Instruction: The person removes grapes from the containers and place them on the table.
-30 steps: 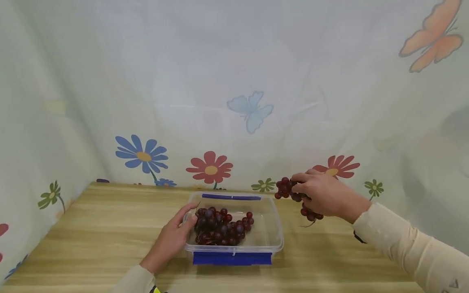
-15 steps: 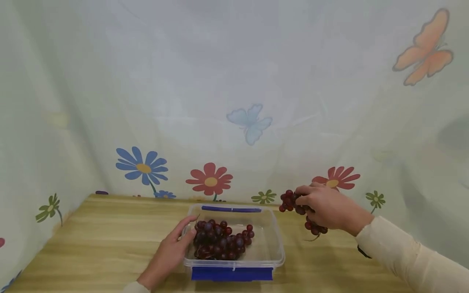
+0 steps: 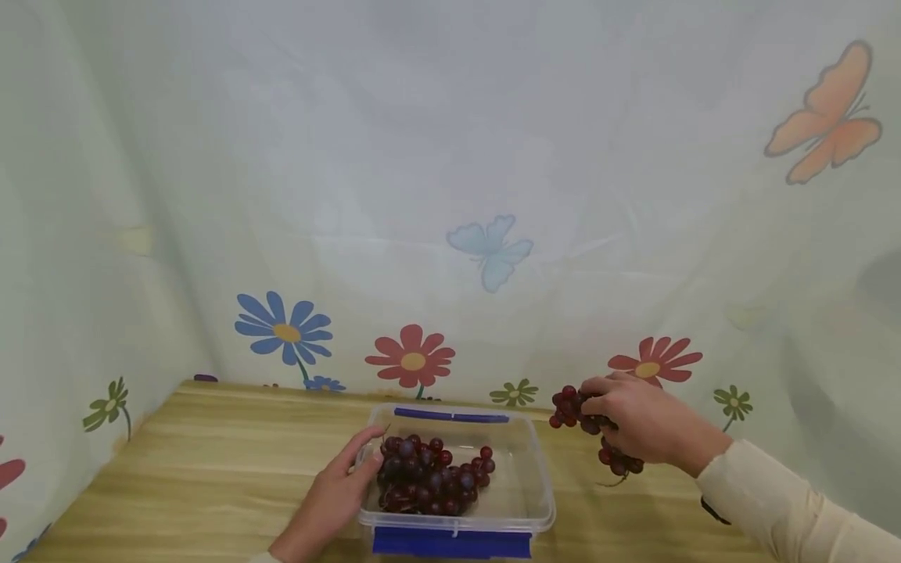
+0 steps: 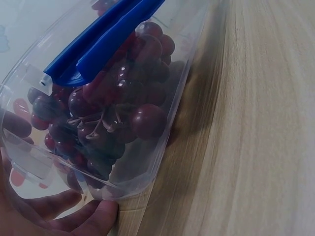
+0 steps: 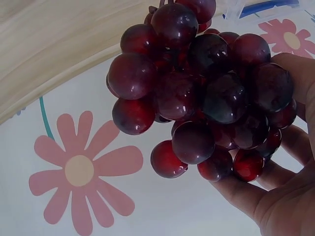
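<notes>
A clear plastic box (image 3: 517, 522) with blue clips stands uncovered on the table, holding bunches of dark red grapes (image 3: 429, 481) toward its left side. At the box's left rim is my left hand (image 3: 331, 496), gripping it; in the left wrist view its fingers (image 4: 96, 219) lie against the outer corner. To the right of the box, my right hand (image 3: 644, 418) holds another bunch of grapes (image 5: 197, 93) from above. Part of that bunch and a thin stem hang below the palm. The right wrist view shows fingers and thumb curled around the grapes.
The wood-grain table (image 3: 239, 469) runs back to a pale curtain (image 3: 352, 156) printed with flowers and butterflies. Front (image 3: 450, 543) and back (image 3: 450, 415) blue clips run along the box's sides. The curtain also closes off both sides.
The head view has tilted upward, so everything sits lower in it. My right hand has moved slightly right and down with its grapes. My left hand stays at the box's rim.
</notes>
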The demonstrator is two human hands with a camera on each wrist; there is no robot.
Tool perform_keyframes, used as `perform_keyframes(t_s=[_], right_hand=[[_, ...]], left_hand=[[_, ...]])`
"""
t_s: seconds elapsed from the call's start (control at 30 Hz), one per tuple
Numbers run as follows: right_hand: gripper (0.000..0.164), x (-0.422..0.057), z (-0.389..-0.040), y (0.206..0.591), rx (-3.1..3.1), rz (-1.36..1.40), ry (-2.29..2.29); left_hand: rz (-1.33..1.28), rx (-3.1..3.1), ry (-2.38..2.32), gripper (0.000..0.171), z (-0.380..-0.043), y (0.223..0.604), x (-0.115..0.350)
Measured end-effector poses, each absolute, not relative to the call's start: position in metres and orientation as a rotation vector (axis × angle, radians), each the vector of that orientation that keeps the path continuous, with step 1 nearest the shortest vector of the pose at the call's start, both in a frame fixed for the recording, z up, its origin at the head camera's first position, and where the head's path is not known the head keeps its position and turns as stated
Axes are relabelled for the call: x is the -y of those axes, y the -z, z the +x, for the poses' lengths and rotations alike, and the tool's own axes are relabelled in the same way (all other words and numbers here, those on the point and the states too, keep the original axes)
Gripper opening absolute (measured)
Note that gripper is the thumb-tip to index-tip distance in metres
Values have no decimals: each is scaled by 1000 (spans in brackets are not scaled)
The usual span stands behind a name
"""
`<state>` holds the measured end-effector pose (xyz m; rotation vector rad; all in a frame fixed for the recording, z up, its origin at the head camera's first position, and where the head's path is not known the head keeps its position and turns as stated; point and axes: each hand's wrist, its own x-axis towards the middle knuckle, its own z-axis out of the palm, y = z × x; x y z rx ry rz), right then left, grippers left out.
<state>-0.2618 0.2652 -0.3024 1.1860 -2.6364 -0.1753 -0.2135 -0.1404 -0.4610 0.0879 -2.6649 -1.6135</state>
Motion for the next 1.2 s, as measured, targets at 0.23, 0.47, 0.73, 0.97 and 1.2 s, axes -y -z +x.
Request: perform_keyframes(t_s=[0.23,0.47,0.73,0.97,1.2], right_hand=[[27,-266,-261,310,2667,1177,155],[26,-270,-260,313,2663,1166,163],[27,-275,-262,314,2638,1178,171],[28,-277,-264,313,2620,1181,192],[25,-277,-265,313,2641,1174,199]], left_hand=[[112,2686,1622,40,-211,464,141],[116,2673,1653,41,-212,467,141],[124,2678,1644,41,-213,466,141],[122,2678,1634,42,-216,464,141],[103,2681,1633,42,-217,464,141]])
